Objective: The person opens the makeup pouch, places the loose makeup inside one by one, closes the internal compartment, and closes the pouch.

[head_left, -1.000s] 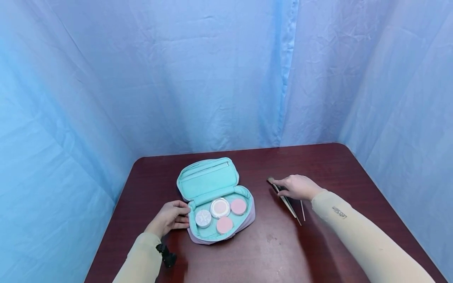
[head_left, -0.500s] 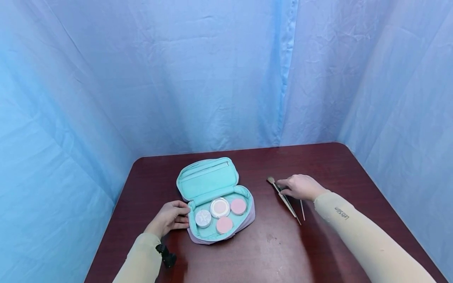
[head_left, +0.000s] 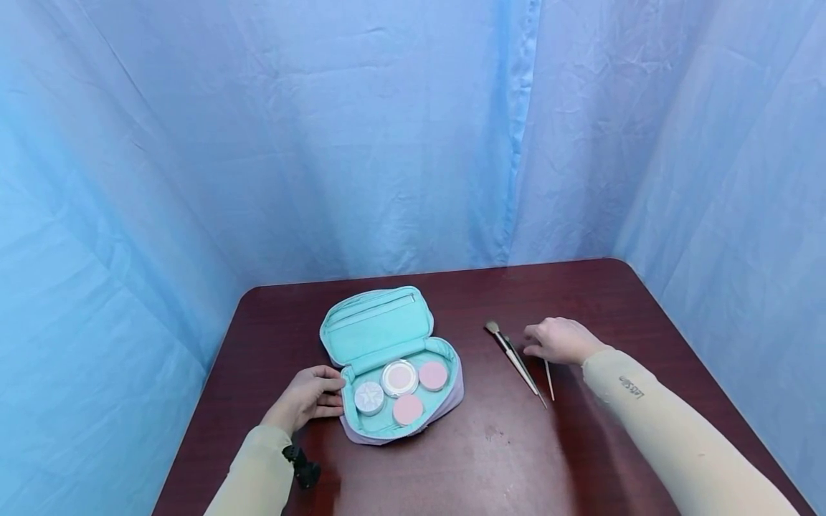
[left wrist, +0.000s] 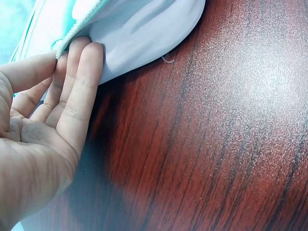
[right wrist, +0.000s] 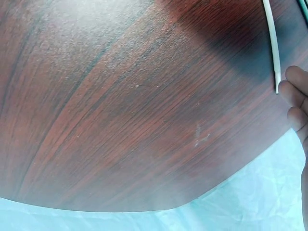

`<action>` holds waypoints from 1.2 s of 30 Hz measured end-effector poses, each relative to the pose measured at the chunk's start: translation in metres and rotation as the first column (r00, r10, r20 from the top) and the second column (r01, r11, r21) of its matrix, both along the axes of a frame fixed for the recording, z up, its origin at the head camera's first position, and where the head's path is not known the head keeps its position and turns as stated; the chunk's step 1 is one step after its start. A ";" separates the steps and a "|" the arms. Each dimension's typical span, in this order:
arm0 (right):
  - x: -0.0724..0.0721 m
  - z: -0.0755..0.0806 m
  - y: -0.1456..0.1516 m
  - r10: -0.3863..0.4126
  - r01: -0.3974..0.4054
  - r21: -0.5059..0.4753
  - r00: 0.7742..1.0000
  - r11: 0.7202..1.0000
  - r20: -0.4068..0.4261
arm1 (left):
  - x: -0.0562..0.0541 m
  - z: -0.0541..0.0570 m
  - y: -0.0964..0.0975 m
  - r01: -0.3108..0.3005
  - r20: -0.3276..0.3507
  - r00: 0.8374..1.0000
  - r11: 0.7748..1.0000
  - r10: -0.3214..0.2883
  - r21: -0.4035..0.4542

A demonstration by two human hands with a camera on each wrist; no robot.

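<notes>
On the left of the table lies an unzipped makeup bag (head_left: 381,335), mint inside and pale lilac outside. My left hand (head_left: 308,398) pinches its near-left rim, thumb on top and fingers against the lilac side (left wrist: 139,38). Inside are a white star-patterned round case (head_left: 369,398), a silver-rimmed compact (head_left: 399,378) and two pink round cases (head_left: 433,375). At right, my right hand (head_left: 560,340) hovers with loosely bent fingers, its fingertips right beside one end of a thin pale stick (right wrist: 274,45). Left of it lie a makeup brush (head_left: 513,358) and a slim dark green-handled tool (head_left: 524,368).
A dark red wood-grain table (head_left: 477,466) carries everything. Light blue curtains (head_left: 387,143) hang behind and at both sides, close to the table edges. A black wrist device (head_left: 302,466) sits at the left sleeve.
My right hand has drawn off the makeup brush and moved right, uncovering the brush head and the green-handled tool. The left hand keeps its place on the bag.
</notes>
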State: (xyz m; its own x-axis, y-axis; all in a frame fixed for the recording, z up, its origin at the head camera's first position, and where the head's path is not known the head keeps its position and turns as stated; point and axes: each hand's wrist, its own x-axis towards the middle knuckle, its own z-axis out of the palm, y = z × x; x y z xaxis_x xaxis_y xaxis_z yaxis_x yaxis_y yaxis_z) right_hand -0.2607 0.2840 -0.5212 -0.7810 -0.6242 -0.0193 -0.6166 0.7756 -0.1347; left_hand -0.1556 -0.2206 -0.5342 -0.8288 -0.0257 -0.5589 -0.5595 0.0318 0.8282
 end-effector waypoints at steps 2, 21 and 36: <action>0.001 0.000 0.002 -0.029 0.028 0.015 0.999 0.999 0.019 | 0.000 0.000 0.000 -0.001 -0.001 1.000 1.000 0.001 -0.002; 0.010 -0.005 0.017 -0.212 0.194 0.123 0.965 0.973 0.156 | 0.000 -0.001 -0.001 -0.002 0.007 1.000 1.000 0.002 -0.013; 0.009 -0.021 0.029 -0.199 0.204 -0.003 0.959 0.979 0.202 | 0.000 -0.002 -0.001 -0.008 0.010 1.000 1.000 0.008 -0.017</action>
